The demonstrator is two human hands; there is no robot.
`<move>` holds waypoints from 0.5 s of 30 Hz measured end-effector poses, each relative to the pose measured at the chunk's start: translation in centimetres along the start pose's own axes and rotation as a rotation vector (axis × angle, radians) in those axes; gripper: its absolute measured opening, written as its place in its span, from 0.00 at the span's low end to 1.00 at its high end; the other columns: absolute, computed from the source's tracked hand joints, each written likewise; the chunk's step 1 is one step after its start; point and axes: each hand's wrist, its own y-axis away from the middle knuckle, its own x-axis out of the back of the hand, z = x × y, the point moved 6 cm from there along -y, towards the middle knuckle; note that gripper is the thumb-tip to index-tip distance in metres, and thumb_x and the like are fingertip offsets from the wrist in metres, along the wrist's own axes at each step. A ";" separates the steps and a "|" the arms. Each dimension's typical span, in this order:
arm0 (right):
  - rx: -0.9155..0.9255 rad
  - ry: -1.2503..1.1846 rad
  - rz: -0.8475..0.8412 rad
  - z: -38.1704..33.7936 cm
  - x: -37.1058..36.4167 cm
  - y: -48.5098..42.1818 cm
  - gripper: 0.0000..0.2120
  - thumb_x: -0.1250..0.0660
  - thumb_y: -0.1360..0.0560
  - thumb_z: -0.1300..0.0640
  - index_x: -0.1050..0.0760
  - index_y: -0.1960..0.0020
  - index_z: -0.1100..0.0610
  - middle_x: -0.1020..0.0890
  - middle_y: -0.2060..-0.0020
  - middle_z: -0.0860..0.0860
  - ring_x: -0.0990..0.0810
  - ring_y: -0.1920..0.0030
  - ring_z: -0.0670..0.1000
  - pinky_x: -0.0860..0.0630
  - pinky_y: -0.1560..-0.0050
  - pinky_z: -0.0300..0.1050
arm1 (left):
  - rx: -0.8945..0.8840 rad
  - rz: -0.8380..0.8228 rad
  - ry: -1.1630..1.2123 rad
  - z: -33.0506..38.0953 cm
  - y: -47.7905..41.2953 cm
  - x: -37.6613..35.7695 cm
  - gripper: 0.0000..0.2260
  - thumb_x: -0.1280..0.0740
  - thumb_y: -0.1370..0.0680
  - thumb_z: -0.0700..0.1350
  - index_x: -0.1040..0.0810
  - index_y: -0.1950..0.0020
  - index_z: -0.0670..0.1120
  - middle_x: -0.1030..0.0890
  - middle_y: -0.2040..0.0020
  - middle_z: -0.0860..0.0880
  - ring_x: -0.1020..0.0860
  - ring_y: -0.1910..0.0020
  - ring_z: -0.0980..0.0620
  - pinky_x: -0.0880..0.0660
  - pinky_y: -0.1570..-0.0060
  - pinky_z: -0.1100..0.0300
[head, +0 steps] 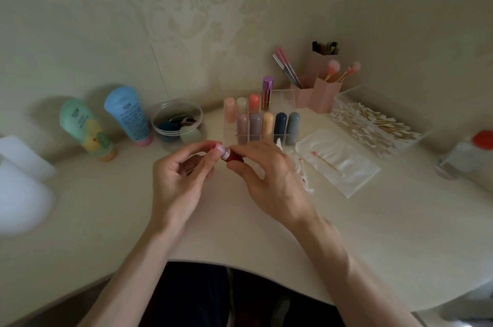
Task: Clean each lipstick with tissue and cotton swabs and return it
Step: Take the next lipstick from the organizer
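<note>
Head view puts the lipstick [234, 157] at mid-frame, held just above the tabletop [240, 233] and between both hands. My read is that the right hand [269, 174] grips the red barrel to keep it steady, while the left hand [181, 169] pinches the pale pink end past the silver collar. I cannot tell whether that end is a cap or the bullet itself. Holding it level and close to the body probably keeps the working end in sight and away from the clean stock.

Behind the hands stands a clear organizer [289, 97] with two rows of capped lipsticks in its compartments. The front-left compartment looks vacant, so I judge that to be where this one returns. To the right a tissue [346, 166] lies flat with one stained swab [325, 160] on it, and a few used swabs [302, 176] lie beside the right wrist. A clear box [416, 110] at far right holds the heap of fresh cotton swabs [373, 123], within easy reach of the right hand. On the left, a round clear jar [160, 115] holds sponges and a small clip-like item.
</note>
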 end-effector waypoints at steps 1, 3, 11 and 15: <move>-0.004 -0.017 -0.030 0.0 -0.3 0.0 0.07 0.28 0.20 0.59 0.15 0.43 0.57 0.15 0.54 0.45 0.21 0.51 0.43 0.30 0.44 0.34 | -0.022 0.003 -0.009 -0.1 -0.1 0.1 0.04 0.25 0.23 0.46 0.12 0.51 0.52 0.14 0.58 0.44 0.26 0.62 0.45 0.26 0.55 0.48; -0.019 -0.064 -0.091 0.1 -0.8 0.1 0.07 0.32 0.18 0.60 0.16 0.43 0.58 0.17 0.54 0.43 0.21 0.53 0.45 0.30 0.45 0.34 | -0.063 -0.001 -0.029 -0.1 0.0 0.1 0.03 0.26 0.22 0.45 0.12 0.51 0.51 0.16 0.61 0.43 0.27 0.64 0.44 0.27 0.56 0.47; -0.170 -0.280 -0.112 0.0 -1.0 0.1 0.12 0.24 0.22 0.54 0.20 0.40 0.54 0.14 0.52 0.43 0.16 0.47 0.45 0.27 0.50 0.32 | -0.082 0.002 -0.009 0.1 0.1 0.5 0.03 0.28 0.22 0.46 0.14 0.51 0.51 0.14 0.58 0.45 0.22 0.61 0.41 0.22 0.55 0.39; -0.199 -0.326 -0.150 0.2 -0.9 0.1 0.06 0.28 0.19 0.60 0.18 0.43 0.57 0.13 0.56 0.45 0.16 0.51 0.42 0.25 0.53 0.33 | -0.065 -0.013 0.031 0.2 0.3 0.2 0.06 0.29 0.22 0.44 0.17 0.50 0.43 0.16 0.60 0.49 0.27 0.66 0.47 0.26 0.57 0.48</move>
